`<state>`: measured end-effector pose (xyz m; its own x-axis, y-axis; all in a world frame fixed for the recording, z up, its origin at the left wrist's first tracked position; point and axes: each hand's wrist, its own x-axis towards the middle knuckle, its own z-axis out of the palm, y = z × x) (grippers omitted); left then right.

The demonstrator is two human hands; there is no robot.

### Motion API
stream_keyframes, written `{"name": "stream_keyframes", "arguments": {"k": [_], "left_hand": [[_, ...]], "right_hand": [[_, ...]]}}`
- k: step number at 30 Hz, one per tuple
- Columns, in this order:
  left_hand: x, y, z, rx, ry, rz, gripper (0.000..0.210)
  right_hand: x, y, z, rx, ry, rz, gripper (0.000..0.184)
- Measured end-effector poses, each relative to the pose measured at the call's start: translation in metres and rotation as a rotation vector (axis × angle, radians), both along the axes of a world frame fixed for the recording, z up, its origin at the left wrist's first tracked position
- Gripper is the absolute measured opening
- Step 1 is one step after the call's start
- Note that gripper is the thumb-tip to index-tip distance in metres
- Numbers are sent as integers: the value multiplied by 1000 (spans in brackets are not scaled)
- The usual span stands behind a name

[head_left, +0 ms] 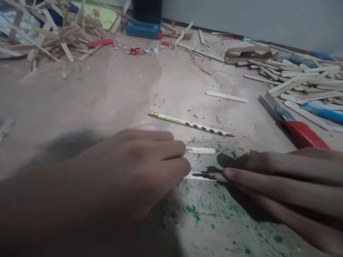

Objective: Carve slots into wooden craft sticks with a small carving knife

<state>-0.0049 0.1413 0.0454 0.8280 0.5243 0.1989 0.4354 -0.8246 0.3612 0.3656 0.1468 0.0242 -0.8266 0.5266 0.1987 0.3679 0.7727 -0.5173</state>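
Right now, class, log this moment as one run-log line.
left hand: pinning pale wooden craft stick | right hand: holding silver-bladed craft knife | yellow purple-dotted pencil: beyond

The matt, pale brown tabletop (120, 89) looks like scuffed wood board, flecked with green paint. The flat pale wooden craft stick (200, 150) is smooth and unvarnished. The thin knife blade (197, 175) is bare, slightly shiny metal. The yellow pencil with purple dots (190, 124) has a glossy lacquered coat. The red saw handle (305, 135) looks like plastic.
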Motion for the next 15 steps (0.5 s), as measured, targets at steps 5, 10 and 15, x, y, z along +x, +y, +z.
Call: {"name": "stream_keyframes", "arguments": {"k": [5,10,15], "left_hand": [[-2,-2,-3,-2,-19,5,29],[-1,-3,0,-16,-14,15,29],[-4,-3,2,27,28,11,25]], "right_hand": [[-11,-1,7,-153,59,-71,47],[-15,4,7,-219,119,-142,37],[-12,7,4,-114,120,-146,30]]}}
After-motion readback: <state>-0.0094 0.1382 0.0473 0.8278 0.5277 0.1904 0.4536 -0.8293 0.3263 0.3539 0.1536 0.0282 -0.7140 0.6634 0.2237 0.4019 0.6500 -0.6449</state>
